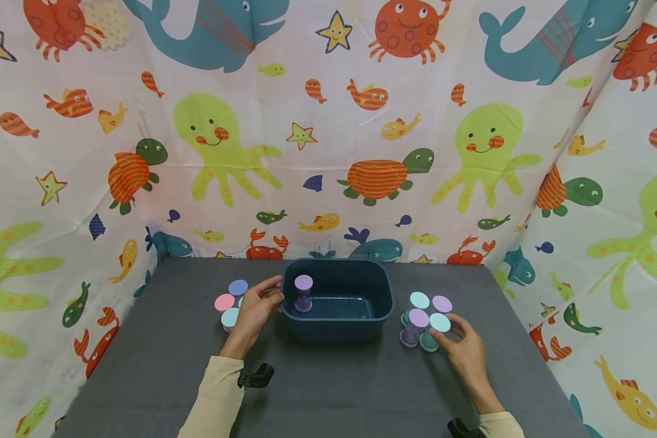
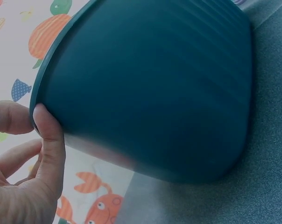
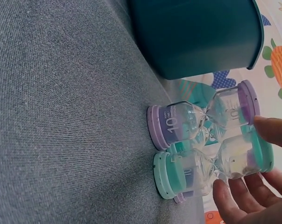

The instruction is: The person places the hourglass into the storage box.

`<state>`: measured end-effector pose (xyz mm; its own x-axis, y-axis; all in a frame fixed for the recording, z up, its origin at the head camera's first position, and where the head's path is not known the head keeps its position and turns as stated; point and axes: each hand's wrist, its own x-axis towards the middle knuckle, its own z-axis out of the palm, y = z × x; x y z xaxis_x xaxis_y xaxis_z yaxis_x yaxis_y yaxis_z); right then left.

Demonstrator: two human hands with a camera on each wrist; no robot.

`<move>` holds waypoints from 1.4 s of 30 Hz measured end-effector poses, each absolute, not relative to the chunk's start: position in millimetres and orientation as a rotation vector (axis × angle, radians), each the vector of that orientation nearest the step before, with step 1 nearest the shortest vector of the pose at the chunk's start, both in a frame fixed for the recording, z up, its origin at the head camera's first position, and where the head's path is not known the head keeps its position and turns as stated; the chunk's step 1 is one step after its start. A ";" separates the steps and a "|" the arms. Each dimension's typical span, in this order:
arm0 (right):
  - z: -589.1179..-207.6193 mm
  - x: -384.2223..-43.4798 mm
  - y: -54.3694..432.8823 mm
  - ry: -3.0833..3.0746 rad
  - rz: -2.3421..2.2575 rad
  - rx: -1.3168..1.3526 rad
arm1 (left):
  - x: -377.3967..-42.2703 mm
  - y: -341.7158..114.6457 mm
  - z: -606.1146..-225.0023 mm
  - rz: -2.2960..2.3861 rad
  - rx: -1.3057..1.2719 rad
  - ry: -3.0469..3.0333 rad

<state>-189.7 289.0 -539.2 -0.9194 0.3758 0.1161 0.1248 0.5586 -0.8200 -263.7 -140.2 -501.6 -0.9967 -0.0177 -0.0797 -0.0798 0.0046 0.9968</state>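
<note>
My left hand (image 1: 258,313) pinches the left rim of a dark teal plastic bin (image 1: 334,331). In the left wrist view, the thumb (image 2: 48,140) presses the bin's outer wall while the forefinger is at the rim's other side. A purple sand timer (image 1: 303,292) stands upright inside the bin, toward its left end. Right of the bin, my right hand (image 1: 465,347) holds a mint-capped sand timer (image 3: 241,163) around its upper part. Its base is at the cloth, beside another purple sand timer (image 3: 171,123) with a 10 printed on it.
More sand timers, mint (image 1: 419,300) and purple (image 1: 442,303), stand close behind the right hand. Left of the bin is another cluster with blue (image 1: 238,287), pink (image 1: 224,302) and light blue (image 1: 230,317) caps, partly hidden by the left hand. A sea-animal curtain (image 1: 328,201) borders the grey table (image 1: 339,389).
</note>
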 end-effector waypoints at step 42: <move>-472.1 -174.5 283.3 -2.417 1.305 -0.412 | -265.1 -138.3 -502.2 2.153 -0.141 2.230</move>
<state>-174.5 283.3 -472.1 -0.8919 0.4170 0.1748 0.0824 0.5301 -0.8439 -265.1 -138.3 -502.2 -0.9951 -0.0382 -0.0909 -0.0922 0.0336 0.9952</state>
